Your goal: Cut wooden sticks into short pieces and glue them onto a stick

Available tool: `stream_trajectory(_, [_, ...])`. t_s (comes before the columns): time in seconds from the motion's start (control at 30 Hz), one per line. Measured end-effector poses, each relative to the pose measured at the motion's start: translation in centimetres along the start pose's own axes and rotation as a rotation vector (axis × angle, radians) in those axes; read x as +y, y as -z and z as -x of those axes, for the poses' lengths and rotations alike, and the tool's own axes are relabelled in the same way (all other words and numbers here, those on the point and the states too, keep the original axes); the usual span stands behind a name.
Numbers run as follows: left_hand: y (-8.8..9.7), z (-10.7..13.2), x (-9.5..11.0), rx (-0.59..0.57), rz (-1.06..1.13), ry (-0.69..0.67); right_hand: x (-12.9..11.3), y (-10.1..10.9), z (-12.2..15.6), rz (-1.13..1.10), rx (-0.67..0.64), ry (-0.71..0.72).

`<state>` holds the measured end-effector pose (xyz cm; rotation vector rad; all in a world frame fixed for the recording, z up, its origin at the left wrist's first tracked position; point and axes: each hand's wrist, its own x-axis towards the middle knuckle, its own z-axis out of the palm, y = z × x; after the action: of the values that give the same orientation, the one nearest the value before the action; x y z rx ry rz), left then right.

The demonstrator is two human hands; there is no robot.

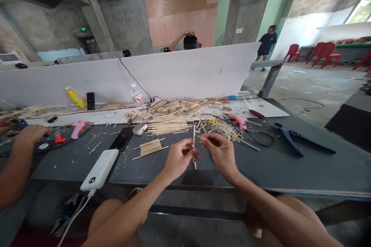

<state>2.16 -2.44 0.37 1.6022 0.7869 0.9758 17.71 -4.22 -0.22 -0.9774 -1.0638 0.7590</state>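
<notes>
My left hand (180, 159) is closed in a pinch round a thin wooden stick (194, 135) that stands nearly upright above the dark table (269, 166). My right hand (220, 151) is closed too, its fingertips pinching a small piece against the same stick near its middle. A small raft of glued sticks (150, 147) lies just left of my hands. Beyond them spreads a pile of loose sticks (169, 125).
A white power bank (100, 169) with a cable sits at the table's front left, a black phone (121, 138) behind it. Pink glue guns (77, 128) (240, 121), blue pliers (286, 135) and a water bottle (137, 97) lie around. Another person's arms (14, 150) work at the left. A white partition (179, 71) stands behind.
</notes>
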Motion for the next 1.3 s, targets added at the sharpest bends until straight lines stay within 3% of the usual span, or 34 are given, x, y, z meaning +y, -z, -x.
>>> stream_trajectory(0.87, [0.04,0.2,0.17,-0.05,-0.101,-0.048,-0.25,-0.26,0.53,0.045,0.035,0.011])
stream_trajectory(1.07, [-0.05,0.19,0.12,-0.046,-0.082,-0.045,-0.02,-0.47,0.55,-0.051,0.037,-0.014])
stream_trajectory(1.3, [-0.14,0.26,0.15,-0.051,-0.055,-0.044,-0.53,-0.36,0.81,0.017,-0.045,-0.049])
